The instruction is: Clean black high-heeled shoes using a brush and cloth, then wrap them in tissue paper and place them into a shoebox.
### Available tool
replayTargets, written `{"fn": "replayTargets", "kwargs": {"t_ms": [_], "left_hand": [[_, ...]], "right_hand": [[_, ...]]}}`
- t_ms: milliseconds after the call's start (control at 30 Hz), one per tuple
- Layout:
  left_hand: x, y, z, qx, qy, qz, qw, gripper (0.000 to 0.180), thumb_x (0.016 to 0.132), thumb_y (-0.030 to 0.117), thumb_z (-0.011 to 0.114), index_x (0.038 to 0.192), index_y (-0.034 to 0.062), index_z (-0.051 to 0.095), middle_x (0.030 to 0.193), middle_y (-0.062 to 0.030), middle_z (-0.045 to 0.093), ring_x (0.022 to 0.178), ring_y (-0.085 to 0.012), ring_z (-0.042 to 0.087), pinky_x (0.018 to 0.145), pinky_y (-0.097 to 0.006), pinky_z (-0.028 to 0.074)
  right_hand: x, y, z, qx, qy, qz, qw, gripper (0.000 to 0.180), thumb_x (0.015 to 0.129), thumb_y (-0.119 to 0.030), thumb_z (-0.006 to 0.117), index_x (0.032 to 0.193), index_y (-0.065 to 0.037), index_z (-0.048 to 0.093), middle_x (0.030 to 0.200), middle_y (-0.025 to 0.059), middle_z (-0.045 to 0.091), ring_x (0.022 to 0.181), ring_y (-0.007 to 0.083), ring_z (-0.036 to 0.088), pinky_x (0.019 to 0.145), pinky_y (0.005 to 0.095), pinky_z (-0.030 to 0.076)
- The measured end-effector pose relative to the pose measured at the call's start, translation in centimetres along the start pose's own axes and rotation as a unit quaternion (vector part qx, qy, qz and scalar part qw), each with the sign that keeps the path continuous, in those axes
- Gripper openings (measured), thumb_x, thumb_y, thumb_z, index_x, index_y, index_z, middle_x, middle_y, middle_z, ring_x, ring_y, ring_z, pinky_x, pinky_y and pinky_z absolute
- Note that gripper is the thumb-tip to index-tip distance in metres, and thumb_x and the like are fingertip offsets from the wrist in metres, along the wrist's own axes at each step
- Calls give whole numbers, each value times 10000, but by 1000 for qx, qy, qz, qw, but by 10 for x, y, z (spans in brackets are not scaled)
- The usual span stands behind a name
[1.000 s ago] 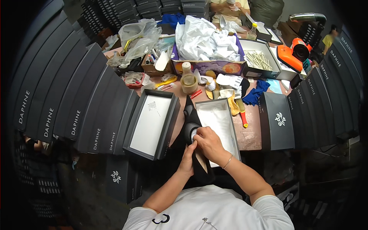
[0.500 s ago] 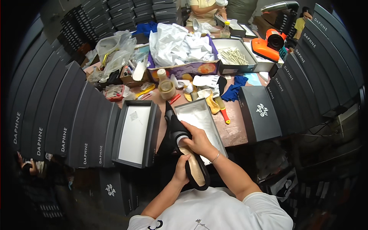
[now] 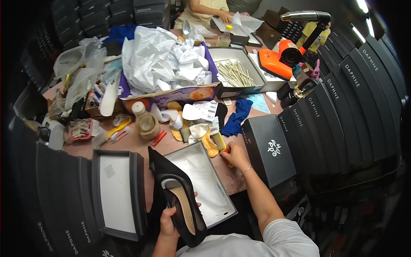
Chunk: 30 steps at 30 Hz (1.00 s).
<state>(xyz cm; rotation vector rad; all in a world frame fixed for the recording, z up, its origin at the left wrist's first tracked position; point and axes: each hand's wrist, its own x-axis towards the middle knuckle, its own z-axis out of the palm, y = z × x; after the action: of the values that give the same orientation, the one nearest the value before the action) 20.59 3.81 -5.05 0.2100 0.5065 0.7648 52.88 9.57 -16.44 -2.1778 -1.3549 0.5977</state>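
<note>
My left hand (image 3: 168,222) is closed around a black pointed shoe (image 3: 177,195). I hold it at its heel part, low in front of my body, with the toe pointing away from me and the beige insole facing up. The shoe is over the near left edge of the open white-lined shoe box (image 3: 201,184) that lies on the counter (image 3: 141,143). My right hand (image 3: 233,155) is stretched out to the right of this box and is gripping a small brush with a red handle (image 3: 221,143) on the counter. A box lid (image 3: 115,192) lies upside down to the left. A black closed box (image 3: 269,150) stands just right of my right hand.
</note>
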Motion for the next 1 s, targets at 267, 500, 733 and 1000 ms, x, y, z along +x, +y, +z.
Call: {"fn": "replayTargets", "kwargs": {"t_ms": [267, 500, 733, 1000], "left_hand": [[33, 19, -27, 131, 123, -63, 982, 425, 852, 96, 411, 1227, -95, 473, 1079, -271, 623, 818, -329, 679, 688, -386, 594], [40, 24, -7, -32, 29, -48, 998, 453, 941, 245, 510, 1289, -42, 464, 1241, -195, 569, 1023, -289, 625, 864, -437, 537], [-2, 10, -19, 123, 116, -37, 985, 334, 947, 271, 534, 1156, 10, 540, 1018, -123, 639, 773, -175, 654, 627, -286, 558], [-61, -18, -14, 202, -18, -38, 978, 402, 951, 186, 539, 1309, 58, 410, 943, -122, 638, 693, -173, 665, 600, -253, 559]], "right_hand": [[-58, -9, -49, 181, -16, 76, 980, 443, 819, -73, 639, 1227, 9, 489, 866, 80, 617, 733, 165, 636, 677, 280, 508], [-83, -57, -57, 489, -65, 77, 866, 550, 940, -71, 563, 1450, -60, 356, 864, -5, 526, 573, 44, 447, 478, 192, 363], [-145, -136, -76, 98, 18, -357, 929, 423, 888, -127, 633, 1299, -69, 550, 791, 106, 606, 517, 196, 526, 497, 322, 453], [-177, -134, -102, -154, 39, -486, 860, 309, 893, -249, 563, 1201, -270, 575, 716, 23, 545, 528, 184, 585, 470, 320, 507]]}}
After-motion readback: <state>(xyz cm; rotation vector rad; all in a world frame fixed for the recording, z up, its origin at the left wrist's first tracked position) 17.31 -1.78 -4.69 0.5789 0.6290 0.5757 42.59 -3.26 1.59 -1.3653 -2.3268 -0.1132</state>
